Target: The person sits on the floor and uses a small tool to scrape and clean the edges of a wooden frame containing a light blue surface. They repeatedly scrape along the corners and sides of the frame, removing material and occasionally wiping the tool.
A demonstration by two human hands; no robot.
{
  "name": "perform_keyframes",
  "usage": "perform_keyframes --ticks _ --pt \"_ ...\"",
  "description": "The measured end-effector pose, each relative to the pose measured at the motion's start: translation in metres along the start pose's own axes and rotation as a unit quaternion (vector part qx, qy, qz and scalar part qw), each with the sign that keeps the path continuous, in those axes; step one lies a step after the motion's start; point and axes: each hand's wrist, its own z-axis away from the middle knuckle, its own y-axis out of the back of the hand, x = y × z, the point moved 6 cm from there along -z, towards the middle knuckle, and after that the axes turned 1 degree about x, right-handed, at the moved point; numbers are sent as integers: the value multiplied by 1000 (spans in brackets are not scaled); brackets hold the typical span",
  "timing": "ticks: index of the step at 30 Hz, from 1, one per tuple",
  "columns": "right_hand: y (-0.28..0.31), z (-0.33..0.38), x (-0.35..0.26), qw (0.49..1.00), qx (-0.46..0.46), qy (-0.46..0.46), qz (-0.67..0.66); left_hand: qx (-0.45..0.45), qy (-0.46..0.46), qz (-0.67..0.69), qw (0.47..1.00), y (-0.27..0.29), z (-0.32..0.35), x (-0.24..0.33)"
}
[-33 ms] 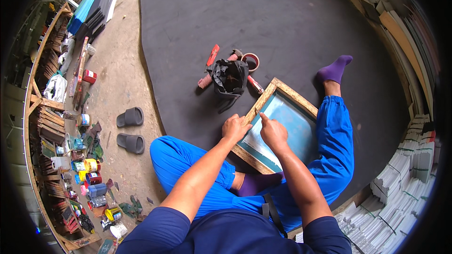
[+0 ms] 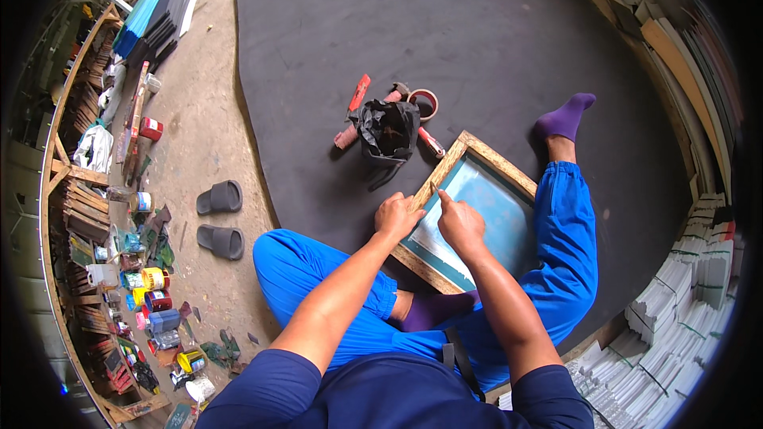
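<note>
A wooden frame with blue-green mesh, hazed white in the middle, lies tilted between my legs, like a printing screen. My left hand is closed on the frame's left rail. Over the mesh, close to that same rail, is my right hand, its index finger pointing at the inner edge. A small dark sliver shows by the fingertip; the other fingers are curled, and what they hold is too small to name. Just beyond the frame stands a black plastic bag, with a tape roll and a red-handled tool around it.
A dark mat spreads under me. Two black slippers rest on the concrete floor at left, near paint cans and a wooden rack. Bundled white sheets are stacked at the right.
</note>
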Motion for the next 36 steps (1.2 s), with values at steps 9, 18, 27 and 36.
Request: perform_keyframes --ticks 9,18,27,36 --pt "-22 0 15 996 9 12 -83 2 -1 -13 1000 -4 5 2" --pt "-10 -3 -10 1000 -8 -4 -7 -13 8 -44 999 0 -3 3" --pt "-28 -7 10 991 20 8 -135 -7 -1 -56 998 -5 -5 3" --pt "-70 -46 57 929 101 109 -338 -19 -13 -46 999 -4 -10 9"
